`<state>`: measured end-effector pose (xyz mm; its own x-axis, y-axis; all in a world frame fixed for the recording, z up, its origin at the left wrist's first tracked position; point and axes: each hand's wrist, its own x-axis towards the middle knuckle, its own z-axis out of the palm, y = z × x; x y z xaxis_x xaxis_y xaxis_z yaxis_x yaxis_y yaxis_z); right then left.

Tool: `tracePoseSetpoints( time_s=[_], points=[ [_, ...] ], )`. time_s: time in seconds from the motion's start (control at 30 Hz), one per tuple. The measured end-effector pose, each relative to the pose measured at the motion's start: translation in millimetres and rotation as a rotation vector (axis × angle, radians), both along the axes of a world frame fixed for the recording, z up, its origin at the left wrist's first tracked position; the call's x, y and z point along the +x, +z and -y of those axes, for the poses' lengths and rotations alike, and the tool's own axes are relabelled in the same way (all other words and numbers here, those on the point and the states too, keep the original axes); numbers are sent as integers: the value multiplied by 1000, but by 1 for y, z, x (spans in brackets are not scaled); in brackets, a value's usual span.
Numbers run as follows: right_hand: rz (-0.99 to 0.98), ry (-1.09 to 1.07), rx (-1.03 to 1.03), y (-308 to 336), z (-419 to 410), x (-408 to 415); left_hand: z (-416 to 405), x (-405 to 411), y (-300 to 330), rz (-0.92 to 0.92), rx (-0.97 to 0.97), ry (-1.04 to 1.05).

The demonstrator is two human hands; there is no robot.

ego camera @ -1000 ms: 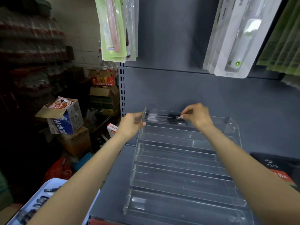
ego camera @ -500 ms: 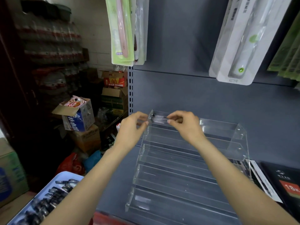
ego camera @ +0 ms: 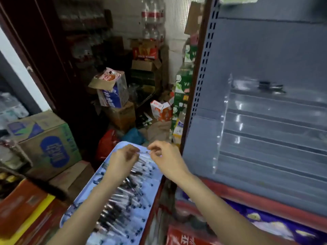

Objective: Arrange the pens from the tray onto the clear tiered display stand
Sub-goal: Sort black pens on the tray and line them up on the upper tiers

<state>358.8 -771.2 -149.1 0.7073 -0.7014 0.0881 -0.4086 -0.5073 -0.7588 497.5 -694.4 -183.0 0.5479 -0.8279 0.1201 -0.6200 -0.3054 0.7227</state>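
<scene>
A light blue tray (ego camera: 152, 191) at lower centre holds several clear pens (ego camera: 122, 200) with dark tips and caps. Both hands hover over its far end. My left hand (ego camera: 122, 160) and my right hand (ego camera: 164, 156) pinch the two ends of one thin clear pen (ego camera: 143, 152) between them. The clear tiered display stand (ego camera: 265, 131) sits on the grey shelf to the right. A few pens (ego camera: 269, 85) lie in its top tier. The image is blurred by motion.
The grey shelf has a perforated upright (ego camera: 201, 71) and a red front edge (ego camera: 256, 204). Cardboard boxes (ego camera: 46, 145) stand left of the tray, and more boxes (ego camera: 113, 92) and bottles are piled behind. Packaged goods (ego camera: 265, 225) lie below the shelf.
Both hands left the stand's top tier, leaving pens there, and came down left to the tray. They now pinch a pen. The view swung left and down.
</scene>
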Motion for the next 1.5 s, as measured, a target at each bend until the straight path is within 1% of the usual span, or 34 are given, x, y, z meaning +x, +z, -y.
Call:
tracePoseSetpoints(
  time_s=[0.13,0.27,0.33,0.4,0.47,0.57,0.67,0.73,0.83,0.97,1.03,1.13,1.17,1.2,1.23,1.33,1.37,1.5],
  points=[
    [-172,-10,148,-63,-27,47,-44,56,-47,-21,166,-27],
    [-371,-54,170,-115,-40,74,-67,94,-86,-6,317,-117],
    [-458,-75,196,-132,-45,81,-72,103,-98,67,376,-199],
    [-503,-119,176,-144,-48,86,-72,106,-105,225,430,-271],
    [-523,-157,133,-150,-49,92,-67,109,-108,356,410,-289],
    [-561,-152,79,-150,-47,97,-48,114,-116,423,341,-324],
    [-626,-112,3,-148,-45,101,-26,121,-120,514,433,-379],
    [-697,-61,-49,-145,-45,103,-18,126,-119,552,439,-418],
    [-716,-49,-65,-144,-44,105,-17,132,-119,519,375,-485],
    [-625,-104,50,-145,-42,99,-19,131,-122,479,263,-523],
    [-577,-116,109,-145,-39,96,-16,130,-122,447,272,-529],
    [-540,-138,167,-145,-36,92,-8,130,-117,443,346,-601],
    [-517,-154,185,-144,-36,90,-7,130,-113,425,348,-624],
    [-493,-174,204,-144,-35,89,-6,131,-109,361,336,-633],
    [-469,-191,217,-142,-34,87,-6,131,-105,243,310,-622],
    [-388,-207,243,-128,-35,82,-13,130,-91,-219,184,-513],
    [-357,-208,244,-122,-35,81,-15,129,-87,-312,129,-463],
    [-183,-227,243,-84,-32,75,-19,113,-61,-533,-98,-274]
  ],
)
